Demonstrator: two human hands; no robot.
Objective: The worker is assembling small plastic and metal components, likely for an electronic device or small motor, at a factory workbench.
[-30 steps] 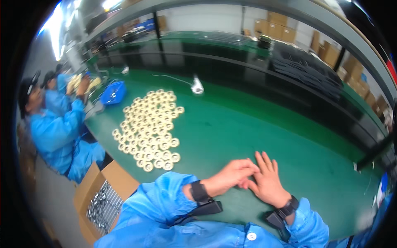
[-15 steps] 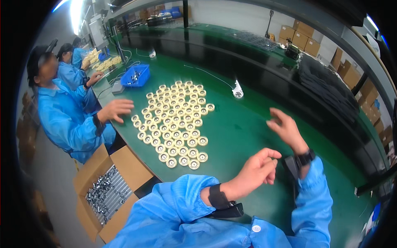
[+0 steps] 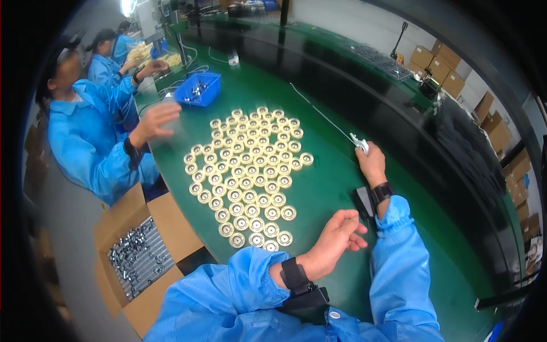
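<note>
My right hand is closed on a small white device at the end of a thin white cable; my fingers hide part of it. Near the bench's front edge, my left hand hovers with fingers loosely bent and apart, and nothing shows in it. To its left, many cream toothed gears with metal centres lie in one flat patch. Black straps circle both my wrists, each with a dark block.
An open carton of small metal parts stands at the lower left. A blue bin with metal parts sits at the far left of the green bench. Co-workers in blue work on the left; one co-worker's hand is near the gears.
My right hand has moved forward and left and taken hold of the white device. My left hand stays low, fingers loosely bent. A co-worker's other hand has lifted, and the view has shifted.
</note>
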